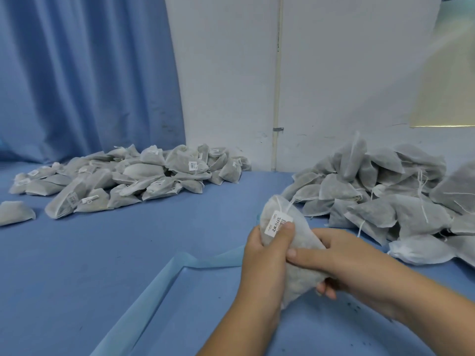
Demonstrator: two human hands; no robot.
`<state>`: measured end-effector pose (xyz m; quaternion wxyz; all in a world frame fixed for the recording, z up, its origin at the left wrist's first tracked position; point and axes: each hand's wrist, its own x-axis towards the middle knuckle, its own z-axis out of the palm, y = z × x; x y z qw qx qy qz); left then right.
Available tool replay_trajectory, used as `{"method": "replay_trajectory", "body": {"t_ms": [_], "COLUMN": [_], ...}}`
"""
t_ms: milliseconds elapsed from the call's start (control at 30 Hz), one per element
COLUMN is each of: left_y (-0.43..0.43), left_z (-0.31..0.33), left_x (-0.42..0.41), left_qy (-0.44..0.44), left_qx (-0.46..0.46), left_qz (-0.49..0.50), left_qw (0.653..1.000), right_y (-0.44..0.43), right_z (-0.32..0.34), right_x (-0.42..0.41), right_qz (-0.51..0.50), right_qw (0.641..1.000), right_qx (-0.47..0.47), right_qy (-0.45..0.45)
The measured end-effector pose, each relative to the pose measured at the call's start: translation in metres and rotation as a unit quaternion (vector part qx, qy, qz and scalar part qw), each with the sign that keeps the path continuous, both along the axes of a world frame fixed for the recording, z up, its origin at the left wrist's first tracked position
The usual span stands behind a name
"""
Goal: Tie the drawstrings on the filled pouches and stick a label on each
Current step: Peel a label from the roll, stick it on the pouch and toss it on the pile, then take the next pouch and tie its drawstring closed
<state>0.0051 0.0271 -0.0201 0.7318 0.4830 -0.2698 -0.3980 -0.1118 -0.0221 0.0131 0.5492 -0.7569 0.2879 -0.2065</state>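
Nonwoven pouch (303,235) at 5 o'clock; left hand (259,265) grips it, thumb pressing label (277,222), likely to seat it; right hand (344,255) curled round its base, steadying; labelled heap (133,176) at 10 o'clock; unlabelled heap (385,196) at 3.

Both arms show as bare skin along their whole visible length. The left forearm (231,322) is smooth and runs uncovered through a plain wrist into the left hand (267,255), which is broad, with short, thick fingers. The right forearm (411,299) is likewise bare down to the right hand (344,255). The left thumbnail (290,225) and the right thumbnail (291,252) are trimmed short and rounded, and the nails on the right hand's fingertips (324,291) are cut the same way.
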Motion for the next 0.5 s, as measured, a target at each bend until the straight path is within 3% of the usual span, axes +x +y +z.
{"method": "replay_trajectory", "body": {"t_ms": [133,333,400,500], "left_y": [-0.001,-0.004,-0.005,-0.007], "left_z": [0.008,0.001,0.002,0.005], "left_x": [0.021,0.055,0.064,0.070], "left_qy": [0.233,0.322,0.315,0.294], "left_qx": [-0.050,-0.062,-0.063,-0.083], "left_qz": [-0.040,0.136,0.161,0.170], "left_qw": [0.970,0.935,0.933,0.937], "right_y": [-0.016,-0.037,-0.040,-0.049], "right_z": [0.009,0.028,0.049,0.087], "right_x": [0.024,0.093,0.132,0.180], "right_qz": [0.001,-0.027,-0.010,0.016], "right_qw": [0.998,0.992,0.985,0.945], "right_qx": [0.064,0.121,0.155,0.190], "right_qy": [-0.014,0.027,-0.068,-0.265]}}
